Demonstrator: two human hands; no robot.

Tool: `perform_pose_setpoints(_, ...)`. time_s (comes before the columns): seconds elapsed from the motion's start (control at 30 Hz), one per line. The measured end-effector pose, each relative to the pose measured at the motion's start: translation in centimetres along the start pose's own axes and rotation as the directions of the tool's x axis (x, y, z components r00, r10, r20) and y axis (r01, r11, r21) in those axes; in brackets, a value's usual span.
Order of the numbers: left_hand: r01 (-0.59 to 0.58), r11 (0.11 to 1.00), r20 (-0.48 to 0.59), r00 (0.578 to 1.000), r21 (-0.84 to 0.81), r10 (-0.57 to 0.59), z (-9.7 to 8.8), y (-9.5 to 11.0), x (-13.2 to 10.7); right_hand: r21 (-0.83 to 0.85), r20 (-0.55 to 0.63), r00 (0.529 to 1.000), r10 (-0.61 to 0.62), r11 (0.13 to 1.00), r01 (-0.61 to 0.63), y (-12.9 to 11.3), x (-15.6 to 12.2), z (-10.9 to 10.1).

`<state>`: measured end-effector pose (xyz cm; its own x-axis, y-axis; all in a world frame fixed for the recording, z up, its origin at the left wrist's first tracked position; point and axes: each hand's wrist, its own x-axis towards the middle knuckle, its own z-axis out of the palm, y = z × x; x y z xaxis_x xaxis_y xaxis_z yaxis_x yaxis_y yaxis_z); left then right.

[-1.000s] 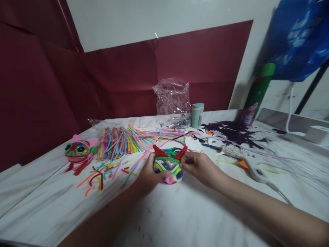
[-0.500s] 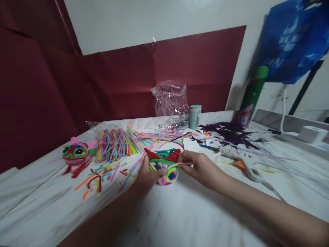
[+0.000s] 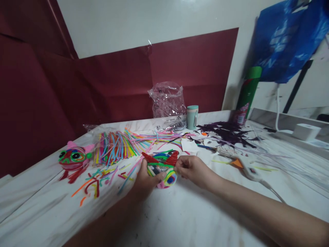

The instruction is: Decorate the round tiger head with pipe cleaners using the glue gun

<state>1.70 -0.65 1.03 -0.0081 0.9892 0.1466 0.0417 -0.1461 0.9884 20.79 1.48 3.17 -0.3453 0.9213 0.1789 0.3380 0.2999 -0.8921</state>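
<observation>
In my left hand (image 3: 146, 176) is a colourful pipe-cleaner animal head (image 3: 162, 168), gripped at its left side with the thumb across its front. It has two red pointed ears, green, yellow and white bands, a ringed eye with a blue middle and a pink bit below. A gap between the bands shows a clear or greyish surface. My right hand (image 3: 189, 168) is closed in a pinch against the head's right edge, just below the right ear. Whatever lies between those fingertips is hidden.
A similar pipe-cleaner figure (image 3: 74, 157) stands at left, beside bagged pipe cleaners (image 3: 115, 145) and cut scraps (image 3: 99, 180). A glue gun (image 3: 250, 171) with its cord lies at right. Behind are a green-lidded cup (image 3: 192, 117), a clear plastic bag (image 3: 168, 103) and dark purple strips (image 3: 226, 132).
The pale strip that stuck out of my right fingers no longer shows there. My right fingers have come closer to the head's edge. My left hand keeps its hold, and the view has shifted slightly.
</observation>
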Motion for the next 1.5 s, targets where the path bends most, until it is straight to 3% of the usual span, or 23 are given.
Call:
perform_pose_setpoints(0.1,-0.017,0.999,-0.018,1.000,0.040,0.018,0.1,-0.2,-0.1,0.179,0.094,0.981,0.168,0.967,-0.183,0.2,0.2,0.0)
perform_pose_setpoints(0.17,-0.026,0.998,-0.037,0.999,0.052,0.028,0.2,-0.3,-0.2,0.257,0.142,0.966,0.217,0.934,-0.248,0.2,0.3,-0.1)
perform_pose_setpoints(0.37,-0.075,0.993,-0.052,0.995,0.092,0.080,0.4,0.0,-0.9,0.321,0.186,0.958,0.219,0.908,-0.270,0.7,0.5,-0.7)
perform_pose_setpoints(0.53,-0.118,0.993,-0.017,0.993,0.015,0.119,0.3,-0.4,-1.1,0.363,0.214,0.961,0.178,0.898,-0.247,1.5,1.0,-1.2)
perform_pose_setpoints(0.77,-0.167,0.975,-0.058,0.982,0.146,0.177,0.2,-0.5,-1.4,0.383,0.208,0.951,0.230,0.875,-0.296,2.5,1.3,-1.0)
perform_pose_setpoints(1.0,-0.085,0.992,-0.074,0.993,0.098,0.093,0.4,0.5,-1.7,0.323,0.222,0.956,0.194,0.910,-0.260,1.9,1.0,-0.3)
perform_pose_setpoints(1.23,-0.021,1.000,-0.091,0.996,-0.019,0.020,0.0,0.1,-0.7,0.336,0.092,0.992,0.090,0.935,-0.116,1.1,0.4,1.1)
perform_pose_setpoints(1.4,0.073,0.994,-0.109,0.991,-0.076,-0.082,-0.2,0.4,-0.3,0.371,0.184,0.977,0.104,0.914,-0.167,0.9,0.8,0.1)
perform_pose_setpoints(1.5,0.113,0.981,-0.104,0.986,-0.159,-0.130,0.0,0.8,-0.4,0.381,0.163,0.983,0.086,0.913,-0.143,1.1,1.3,-0.5)
